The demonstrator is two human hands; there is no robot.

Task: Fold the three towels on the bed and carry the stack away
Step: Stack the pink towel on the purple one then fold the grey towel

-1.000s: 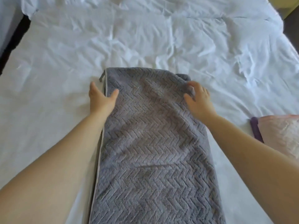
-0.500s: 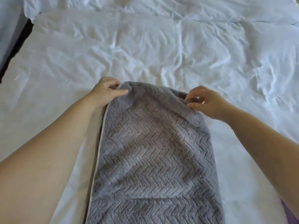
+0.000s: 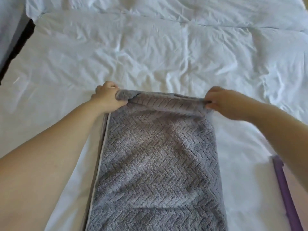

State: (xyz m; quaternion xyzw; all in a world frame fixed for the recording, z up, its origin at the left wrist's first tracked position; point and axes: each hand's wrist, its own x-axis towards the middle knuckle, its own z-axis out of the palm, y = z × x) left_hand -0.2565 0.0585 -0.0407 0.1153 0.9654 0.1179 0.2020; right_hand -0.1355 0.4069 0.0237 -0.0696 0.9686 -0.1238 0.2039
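Mostly a clear view, some parts lost: grey herringbone towel [image 3: 156, 155] lies lengthwise on the white bed sheet [image 3: 150, 52], near end cut off by the bottom frame edge, so full length cannot be told. Pale trim [image 3: 100, 155] runs down its left side, and the layers under it are partly hidden by the left forearm. Left hand [image 3: 106, 99] grips the far left corner, fingers curled round bunched cloth. Right hand [image 3: 223, 104] pinches the far right corner between thumb and fingers, fingertips blurred. Far edge is raised off the sheet and stretched between both hands, and what lies under the lifted part is hidden. Purple-edged towel [image 3: 283, 189] at lower right is mostly cut off by the frame and covered by the right forearm; it sits near the grey towel with sheet showing between them. Dark strip [image 3: 16, 47] at upper left is too cut off to identify. Versus half a second ago: hands are wider apart, and the far edge is pulled tauter and higher. A second ago both hands rested open on the towel and its far end lay flat on the sheet
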